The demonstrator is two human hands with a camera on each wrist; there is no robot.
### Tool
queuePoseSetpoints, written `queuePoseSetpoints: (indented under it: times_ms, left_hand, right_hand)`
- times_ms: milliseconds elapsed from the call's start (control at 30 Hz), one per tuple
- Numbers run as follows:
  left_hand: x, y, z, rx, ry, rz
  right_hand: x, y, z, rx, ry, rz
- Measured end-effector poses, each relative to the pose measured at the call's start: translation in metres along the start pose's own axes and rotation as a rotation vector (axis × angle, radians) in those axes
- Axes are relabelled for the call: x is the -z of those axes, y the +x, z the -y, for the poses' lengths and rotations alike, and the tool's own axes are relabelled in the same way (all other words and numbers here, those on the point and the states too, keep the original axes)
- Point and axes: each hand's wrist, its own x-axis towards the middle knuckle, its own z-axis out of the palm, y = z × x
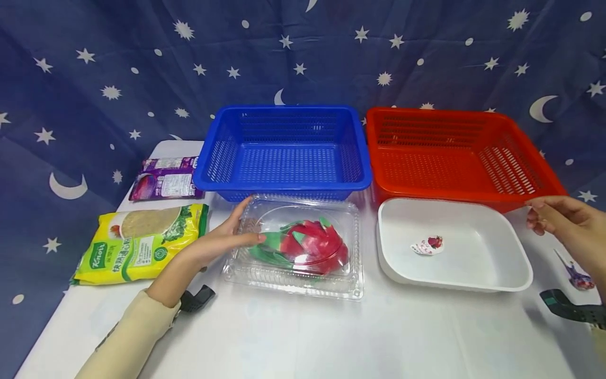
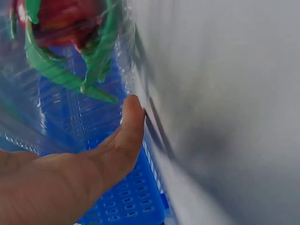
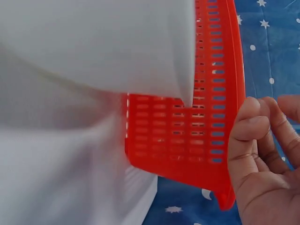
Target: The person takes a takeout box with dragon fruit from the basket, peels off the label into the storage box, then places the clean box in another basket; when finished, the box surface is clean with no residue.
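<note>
A clear plastic clamshell box (image 1: 293, 281) stands on the white table in front of the blue basket, with a red and green dragon fruit (image 1: 318, 247) inside. My left hand (image 1: 213, 245) spans its left end, thumb stretched over the lid and a finger at the back left corner; the other fingers are hidden. Thumb and box edge meet in the left wrist view. Off to the right, my right hand (image 1: 570, 218) hovers by the red basket's front corner, fingers loosely curled, thumb near the index finger. Nothing shows between them.
Behind stand a blue basket (image 1: 284, 187) and a red basket (image 1: 464, 195). Before the red one sits a white tray (image 1: 459, 281) holding a small label (image 1: 427, 245). A yellow Knorr bag (image 1: 142, 242) and purple packets (image 1: 165, 179) lie left. A small printed piece (image 1: 578, 279) lies far right.
</note>
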Motion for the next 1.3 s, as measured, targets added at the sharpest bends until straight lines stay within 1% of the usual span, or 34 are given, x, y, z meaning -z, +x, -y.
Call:
queuePoseSetpoints:
  times_ms: [133,167,200,267,367,467,500,567,633,733,800,900,967,1033,1100,1167,1233,1300]
  left_hand:
    - [-0.002,-0.001,0.001,-0.02,0.018,-0.019]
    - [-0.003,-0.002,0.002,-0.027,0.018,-0.024]
    - [-0.004,-0.002,0.002,-0.034,0.017,-0.031]
    - [-0.007,-0.003,0.002,-0.049,0.008,-0.048]
    - [-0.013,-0.005,0.0,-0.064,-0.014,-0.074]
    - [-0.019,-0.007,-0.003,-0.071,-0.052,-0.095]
    - [-0.02,-0.008,-0.004,-0.072,-0.06,-0.099]
    - [-0.022,-0.009,-0.006,-0.073,-0.073,-0.104]
    - [-0.023,-0.011,-0.007,-0.07,-0.07,-0.107]
    - [-0.023,-0.013,-0.007,-0.074,-0.059,-0.103]
    - [-0.022,-0.015,-0.008,-0.077,-0.057,-0.096]
    - [-0.022,-0.016,-0.007,-0.089,-0.05,-0.081]
    - [-0.022,-0.016,-0.007,-0.099,-0.052,-0.083]
    - [-0.023,-0.016,-0.005,-0.105,-0.052,-0.094]
    - [-0.024,-0.016,-0.004,-0.107,-0.054,-0.107]
    - [-0.025,-0.017,-0.003,-0.099,-0.054,-0.112]
    - [-0.025,-0.018,-0.003,-0.094,-0.031,-0.12]
    - [-0.025,-0.019,-0.004,-0.094,0.012,-0.137]
  right_hand:
    - [0.002,0.007,-0.001,0.023,0.105,0.032]
    - [0.003,0.009,-0.002,0.02,0.162,0.041]
    - [0.004,0.01,-0.002,0.009,0.199,0.042]
    - [0.008,0.014,-0.005,-0.035,0.22,0.057]
    - [0.019,0.022,-0.019,-0.131,0.145,0.103]
    - [0.03,0.033,-0.042,-0.204,-0.025,0.124]
    - [0.032,0.036,-0.048,-0.219,-0.056,0.123]
    - [0.035,0.04,-0.056,-0.242,-0.081,0.098]
    - [0.033,0.04,-0.053,-0.266,-0.051,0.057]
    - [0.026,0.039,-0.039,-0.279,0.049,-0.004]
    - [0.023,0.041,-0.034,-0.268,0.142,-0.033]
    - [0.028,0.049,-0.046,-0.255,0.204,-0.077]
    - [0.033,0.055,-0.058,-0.28,0.244,-0.093]
    - [0.038,0.061,-0.07,-0.318,0.247,-0.123]
    - [0.04,0.065,-0.075,-0.351,0.266,-0.14]
    - [0.043,0.069,-0.081,-0.377,0.262,-0.158]
    - [0.044,0.072,-0.083,-0.378,0.275,-0.168]
    - [0.045,0.073,-0.086,-0.381,0.269,-0.164]
